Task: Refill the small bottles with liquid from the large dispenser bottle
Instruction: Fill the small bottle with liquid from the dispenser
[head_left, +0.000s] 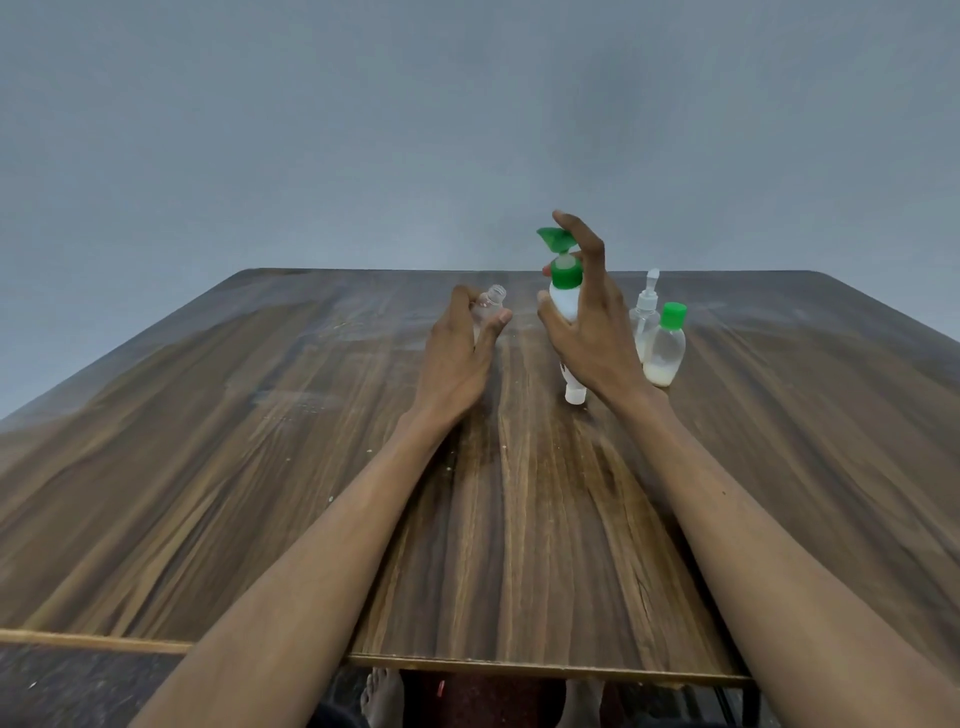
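My left hand (457, 353) grips a small clear bottle (491, 301) with no cap, tilted with its open neck up and to the right. My right hand (587, 322) is wrapped around the white dispenser bottle (565, 301), which has a green collar and a green pump head (555, 239); my index finger rests on top of the pump. The pump spout points left toward the small bottle. A small white cap or bottle (575, 392) stands on the table below my right hand, partly hidden.
To the right stand a clear spray bottle (645, 312) and a small green-capped bottle (666, 345) holding a little white liquid. The wooden table (260, 467) reaches to a grey wall. Bare feet show under the near edge.
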